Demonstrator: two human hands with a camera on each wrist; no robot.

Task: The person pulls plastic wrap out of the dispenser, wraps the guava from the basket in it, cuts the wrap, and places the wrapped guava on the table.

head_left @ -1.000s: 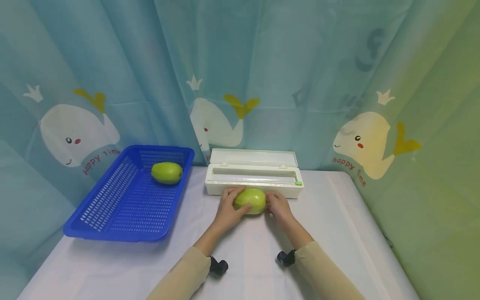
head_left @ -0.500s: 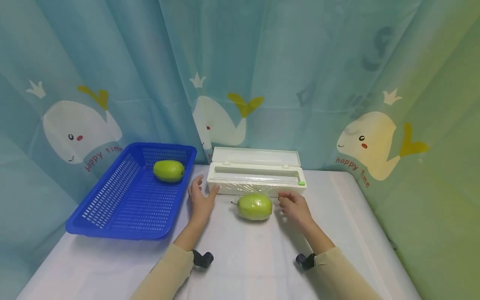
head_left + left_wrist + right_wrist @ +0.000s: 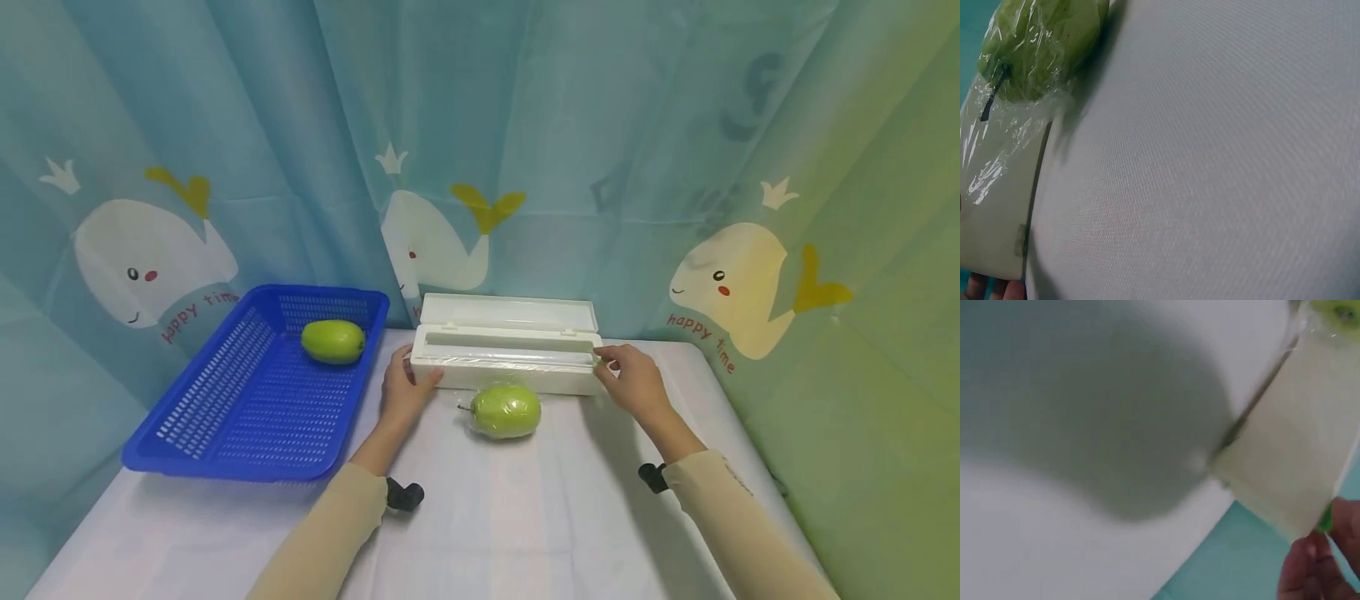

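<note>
A white cling film dispenser box (image 3: 517, 381) stands at the table's back with its lid raised and a roll (image 3: 510, 356) inside. My left hand (image 3: 405, 393) holds its left end, thumb in front and fingers around the side. At the right end, my right hand (image 3: 636, 382) pinches the green slide cutter (image 3: 1326, 520), which the fingers mostly cover in the head view. In front of the box lies a green oval fruit (image 3: 507, 412) with a dark stem, partly under clear cling film (image 3: 991, 165) that stretches over the box's front.
A blue perforated basket (image 3: 217, 475) stands to the left, with another green fruit (image 3: 333, 342) at its far right corner. A blue whale-print curtain (image 3: 585, 125) hangs right behind the box. White cloth covers the table (image 3: 510, 533).
My left hand has left the fruit and moved left to the box's end. The right hand has moved right and up to the slide cutter. The fruit now lies untouched.
</note>
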